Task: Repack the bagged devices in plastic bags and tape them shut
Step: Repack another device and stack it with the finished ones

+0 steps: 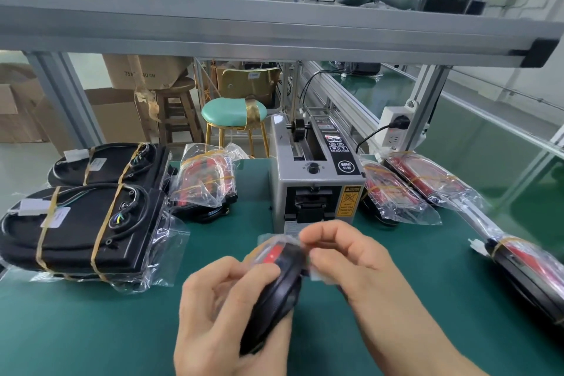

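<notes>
A black and red device in a clear plastic bag (276,281) stands on edge above the green mat, just in front of the grey tape dispenser (314,174). My left hand (222,311) grips the device's body from the left. My right hand (351,256) pinches the bag's folded top and a strip of clear tape (317,276) at the device's upper end. Blur hides how far the tape sticks to the bag.
Two black bagged devices (82,226) lie at the left, one red bagged device (204,183) behind them. Three more red bagged devices (396,192) lie at the right, one (531,268) near the mat's edge. A power strip (395,128) and cable sit behind the dispenser.
</notes>
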`<state>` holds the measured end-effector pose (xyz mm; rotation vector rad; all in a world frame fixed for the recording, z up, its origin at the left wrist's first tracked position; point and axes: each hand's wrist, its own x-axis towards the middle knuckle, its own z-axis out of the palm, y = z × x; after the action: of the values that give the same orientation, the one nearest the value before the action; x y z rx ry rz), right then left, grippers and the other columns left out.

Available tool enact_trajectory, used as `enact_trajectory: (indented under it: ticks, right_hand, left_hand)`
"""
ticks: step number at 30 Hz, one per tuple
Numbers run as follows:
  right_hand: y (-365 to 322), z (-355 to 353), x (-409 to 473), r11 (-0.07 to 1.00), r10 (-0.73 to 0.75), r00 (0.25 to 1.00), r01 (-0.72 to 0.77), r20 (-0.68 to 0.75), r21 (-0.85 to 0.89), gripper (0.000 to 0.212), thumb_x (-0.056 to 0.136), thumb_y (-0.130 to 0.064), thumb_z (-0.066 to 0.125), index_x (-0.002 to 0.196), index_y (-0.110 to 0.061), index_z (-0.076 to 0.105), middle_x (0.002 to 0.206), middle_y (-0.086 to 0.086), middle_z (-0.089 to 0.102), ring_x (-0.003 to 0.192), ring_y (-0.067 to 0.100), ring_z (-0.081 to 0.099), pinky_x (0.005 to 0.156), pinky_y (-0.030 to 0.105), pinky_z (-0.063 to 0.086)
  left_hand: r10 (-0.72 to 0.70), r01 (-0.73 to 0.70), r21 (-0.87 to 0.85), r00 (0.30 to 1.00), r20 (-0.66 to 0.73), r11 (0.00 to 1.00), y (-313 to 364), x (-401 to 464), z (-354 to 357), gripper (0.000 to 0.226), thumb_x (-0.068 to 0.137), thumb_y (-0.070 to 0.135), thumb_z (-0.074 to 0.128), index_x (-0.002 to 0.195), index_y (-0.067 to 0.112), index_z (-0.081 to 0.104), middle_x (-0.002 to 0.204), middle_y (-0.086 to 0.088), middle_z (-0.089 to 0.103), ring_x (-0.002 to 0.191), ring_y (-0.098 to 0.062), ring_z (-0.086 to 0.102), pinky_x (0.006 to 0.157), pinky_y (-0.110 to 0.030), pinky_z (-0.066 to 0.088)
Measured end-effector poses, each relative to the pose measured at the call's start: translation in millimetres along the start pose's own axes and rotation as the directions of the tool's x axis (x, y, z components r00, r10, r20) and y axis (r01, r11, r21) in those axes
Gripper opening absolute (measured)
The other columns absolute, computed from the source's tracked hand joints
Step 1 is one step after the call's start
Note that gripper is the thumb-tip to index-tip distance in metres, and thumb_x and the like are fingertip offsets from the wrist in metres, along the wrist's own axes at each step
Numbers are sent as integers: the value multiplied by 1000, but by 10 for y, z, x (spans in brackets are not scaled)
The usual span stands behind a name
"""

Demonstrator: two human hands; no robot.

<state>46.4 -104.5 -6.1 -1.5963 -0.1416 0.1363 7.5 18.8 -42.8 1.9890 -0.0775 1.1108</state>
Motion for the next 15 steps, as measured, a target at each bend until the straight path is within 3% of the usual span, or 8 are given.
enact_trajectory:
  ticks: [3, 4, 6, 8, 10, 12, 15]
  right_hand:
    - [39, -53, -96, 998, 1, 1000, -3, -31, -64, 47, 56, -67, 71, 93, -40, 65, 87, -16, 69, 82, -1, 62, 80, 16, 45]
    - [30, -6, -127, 994, 30, 1000, -29, -1, -106, 57, 48, -70, 68, 95, -38, 63, 89, -18, 70, 83, -2, 64, 78, 13, 46]
    - [3, 111, -167, 995, 65, 990, -54, 127, -86, 72, 39, -64, 72, 104, -39, 53, 93, -24, 71, 88, -6, 65, 73, 9, 47]
    - [31, 123, -129, 998, 47, 987, -39, 156, -51, 78, 37, -52, 81, 106, -45, 46, 93, -32, 68, 87, -10, 65, 69, 4, 46]
    - [57, 50, -51, 997, 13, 991, -3, 134, -74, 74, 39, -37, 87, 101, -48, 48, 86, -38, 66, 79, -12, 65, 63, 1, 44]
    - [50, -39, 15, 994, -10, 987, 27, 162, -107, 73, 42, -27, 87, 105, -45, 54, 90, -32, 69, 79, -7, 68, 66, 5, 47]
    - [-4, -130, 107, 985, -67, 958, 107, 279, -133, 74, 44, -29, 90, 108, -43, 57, 104, -18, 71, 89, 4, 70, 74, 15, 52]
  left_hand:
    - [-47, 48, 9, 994, -95, 999, -39, 39, 43, 25, 58, 18, 79, 79, 17, 67, 86, -7, 57, 80, -3, 53, 71, -9, 43]
    - [-93, 92, -12, 989, -118, 996, 17, 50, 100, 21, 63, 23, 77, 78, 16, 65, 87, -7, 58, 81, -4, 54, 69, -11, 44]
    - [-147, 134, -88, 975, -164, 987, 131, 62, 177, 18, 76, 35, 62, 78, 17, 63, 89, -3, 57, 76, -6, 57, 62, -17, 46]
    - [-119, 103, -176, 990, -82, 979, 152, -18, 208, 12, 84, 32, 52, 79, 29, 62, 90, 8, 57, 75, -5, 59, 60, -17, 48]
    - [-128, 145, -268, 988, 81, 952, 114, -56, 157, 22, 78, 17, 62, 83, 39, 64, 92, 13, 59, 81, -1, 62, 67, -17, 52]
    - [-189, 245, -374, 965, 180, 895, 50, -29, 44, 38, 59, 16, 71, 84, 45, 68, 95, 9, 64, 73, -10, 66, 61, -21, 54]
    - [-86, 148, -385, 981, 174, 911, 70, 136, -117, 38, 57, 22, 55, 88, 40, 67, 95, 7, 65, 66, -13, 68, 53, -25, 51]
